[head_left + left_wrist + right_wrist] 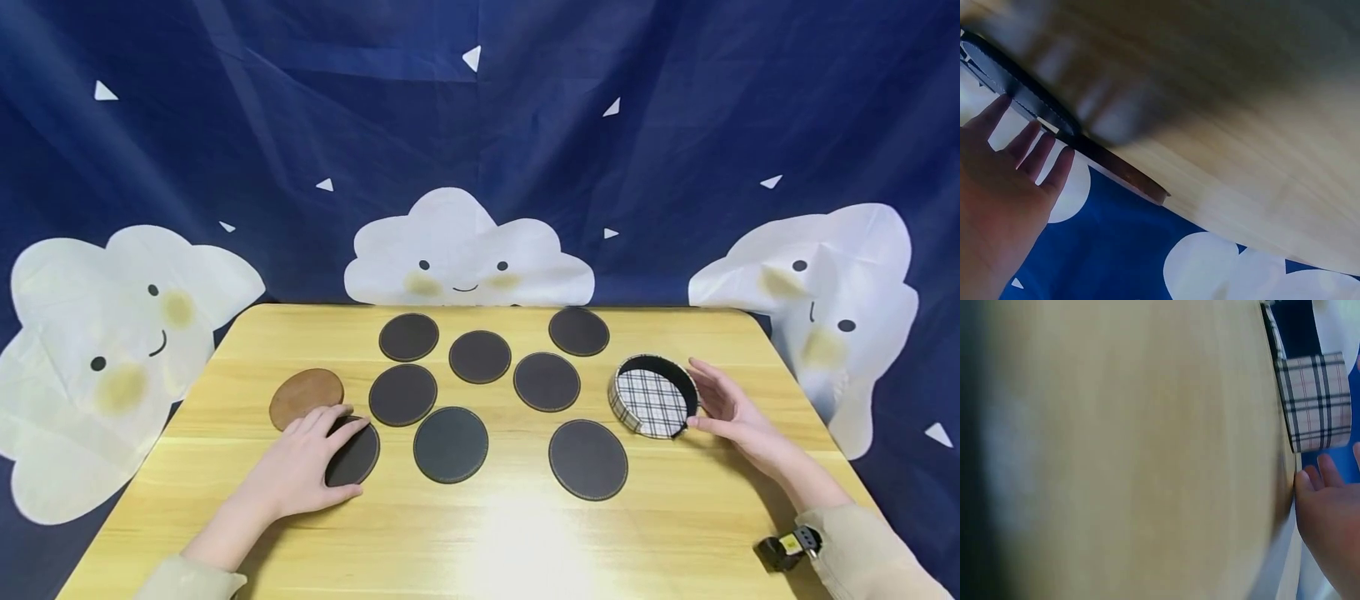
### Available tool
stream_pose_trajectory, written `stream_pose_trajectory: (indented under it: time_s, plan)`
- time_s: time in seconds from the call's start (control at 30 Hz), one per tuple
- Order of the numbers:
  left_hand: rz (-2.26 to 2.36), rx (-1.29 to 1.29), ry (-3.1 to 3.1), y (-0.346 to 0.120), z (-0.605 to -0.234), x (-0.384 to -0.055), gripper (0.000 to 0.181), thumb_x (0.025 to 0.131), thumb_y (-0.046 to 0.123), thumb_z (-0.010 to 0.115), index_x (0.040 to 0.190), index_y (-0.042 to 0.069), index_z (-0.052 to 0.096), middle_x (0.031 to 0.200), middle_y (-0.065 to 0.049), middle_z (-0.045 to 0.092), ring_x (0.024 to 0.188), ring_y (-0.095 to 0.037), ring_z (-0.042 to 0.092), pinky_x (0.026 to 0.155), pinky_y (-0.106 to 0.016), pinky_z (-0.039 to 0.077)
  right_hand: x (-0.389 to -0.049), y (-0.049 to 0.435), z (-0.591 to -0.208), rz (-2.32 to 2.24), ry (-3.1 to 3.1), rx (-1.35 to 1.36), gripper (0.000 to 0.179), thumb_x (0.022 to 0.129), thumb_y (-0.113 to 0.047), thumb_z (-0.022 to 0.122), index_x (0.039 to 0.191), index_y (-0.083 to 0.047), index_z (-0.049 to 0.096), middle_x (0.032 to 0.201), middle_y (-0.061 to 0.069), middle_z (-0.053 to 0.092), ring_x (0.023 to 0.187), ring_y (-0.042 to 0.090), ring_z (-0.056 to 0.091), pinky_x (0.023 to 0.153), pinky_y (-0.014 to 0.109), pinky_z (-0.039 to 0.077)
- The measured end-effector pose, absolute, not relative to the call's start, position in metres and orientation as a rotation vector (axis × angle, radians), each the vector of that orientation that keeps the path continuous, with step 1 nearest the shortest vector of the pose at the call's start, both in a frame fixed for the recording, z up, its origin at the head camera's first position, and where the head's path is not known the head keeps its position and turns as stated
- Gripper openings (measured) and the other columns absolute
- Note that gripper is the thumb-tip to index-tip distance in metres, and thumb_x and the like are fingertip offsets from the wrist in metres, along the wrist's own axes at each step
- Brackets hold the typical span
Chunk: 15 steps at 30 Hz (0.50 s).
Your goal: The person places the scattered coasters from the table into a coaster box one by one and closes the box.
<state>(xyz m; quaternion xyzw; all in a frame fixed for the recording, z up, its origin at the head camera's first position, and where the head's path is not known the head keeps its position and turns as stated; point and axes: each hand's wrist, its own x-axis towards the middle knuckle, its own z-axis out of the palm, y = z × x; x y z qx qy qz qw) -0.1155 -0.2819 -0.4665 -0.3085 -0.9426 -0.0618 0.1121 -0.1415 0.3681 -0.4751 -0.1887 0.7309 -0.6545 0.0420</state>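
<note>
My left hand reaches over a round black coaster at the left of the table, its fingers spread and partly covering it. In the left wrist view the fingertips lie close to the edge of that coaster; contact is hard to make out. A brown round coaster lies just beyond this hand. On the right, my right hand is beside a round plaid coaster holder, thumb and fingers apart at its right side. The right wrist view shows the holder's plaid wall near the fingertips.
Several more black coasters lie flat across the middle of the wooden table, among them one at front right and one at the back. A dark blue curtain with smiling clouds hangs behind the table's far edge.
</note>
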Motion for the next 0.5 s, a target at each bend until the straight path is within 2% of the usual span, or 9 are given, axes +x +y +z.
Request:
stream_pose_trajectory:
  time_s: [0.23, 0.5]
  plan:
    - [-0.157, -0.961, -2.739, -0.284, -0.464, -0.12, 0.088, 0.064, 0.052, 0.093, 0.138, 0.011, 0.068, 0.132, -0.014, 0.064, 0.122, -0.032, 0.059, 0.1, -0.053, 0.051, -0.151, 0.373, -0.477, -1.884, 2.246, -0.65, 0.095, 0.089, 0.021, 0.063, 0.169, -0.006, 0.02, 0.153, -0.016, 0.046, 0.139, -0.014, 0.045, 0.108, 0.003, 0.034]
    - [-0.166, -0.983, -2.799, -0.284, -0.459, -0.122, 0.087, 0.063, 0.047, 0.094, 0.138, 0.013, 0.067, 0.133, -0.011, 0.063, 0.123, -0.03, 0.058, 0.104, -0.054, 0.05, -0.156, 0.379, -0.481, -1.827, 2.19, -0.729, 0.1, 0.087, 0.022, 0.063, 0.169, -0.002, 0.013, 0.159, -0.013, 0.043, 0.137, -0.006, 0.051, 0.111, 0.004, 0.033]
